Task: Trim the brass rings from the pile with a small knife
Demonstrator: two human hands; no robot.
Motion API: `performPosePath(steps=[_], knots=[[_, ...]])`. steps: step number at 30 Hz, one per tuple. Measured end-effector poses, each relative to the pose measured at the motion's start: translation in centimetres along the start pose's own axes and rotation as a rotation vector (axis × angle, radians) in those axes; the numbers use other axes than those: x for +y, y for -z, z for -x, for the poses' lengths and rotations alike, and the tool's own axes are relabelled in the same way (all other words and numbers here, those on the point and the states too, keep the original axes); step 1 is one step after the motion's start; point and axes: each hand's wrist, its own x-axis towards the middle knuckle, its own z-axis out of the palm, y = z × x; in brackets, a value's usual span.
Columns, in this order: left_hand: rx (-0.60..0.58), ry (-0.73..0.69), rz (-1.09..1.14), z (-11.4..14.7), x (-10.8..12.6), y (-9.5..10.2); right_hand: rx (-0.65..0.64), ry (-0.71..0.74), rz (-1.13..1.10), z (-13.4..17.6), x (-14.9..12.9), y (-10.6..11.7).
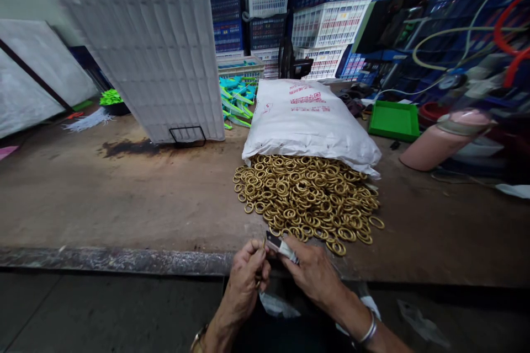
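The left hand (247,270) pinches one brass ring (264,244) edge-on; the right hand (311,271) grips a small wrapped blade tool (278,245) against it. Trimming appears in progress. Just beyond the grip lies the ring pile (308,196); the next move likely requires steady blade pressure.
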Motion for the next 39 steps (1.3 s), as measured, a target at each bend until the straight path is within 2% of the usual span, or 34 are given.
performPosePath(steps=[4,8,13,17,23,28,30,36,39], knots=[[0.024,0.017,0.013,0.1,0.1,-0.1,0.028,-0.149,-0.134,-0.6,-0.1,0.8],[0.02,0.011,0.016,0.0,0.0,0.0,-0.044,-0.126,-0.29,-0.7,-0.4,1.5],[0.006,0.027,-0.02,0.0,-0.1,0.1,0.014,-0.048,-0.177,-0.3,0.0,0.7],[0.006,0.023,-0.022,0.0,0.1,0.0,0.049,-0.073,-0.143,-0.1,0.6,0.2],[-0.008,-0.003,0.0,0.0,0.0,0.1,-0.003,-0.172,-0.158,-0.1,0.4,0.8],[-0.016,-0.009,-0.008,-0.1,-0.2,0.3,-0.098,-0.177,-0.237,-0.2,-0.3,1.6],[-0.019,-0.005,-0.005,-0.1,-0.3,0.4,-0.094,-0.177,-0.217,-0.1,-0.2,1.4],[0.006,0.008,0.007,-0.1,0.0,0.1,0.123,-0.009,-0.075,0.4,0.8,-0.1],[0.014,0.021,-0.012,0.0,0.1,0.0,0.135,0.122,0.0,0.7,0.7,-0.3]])
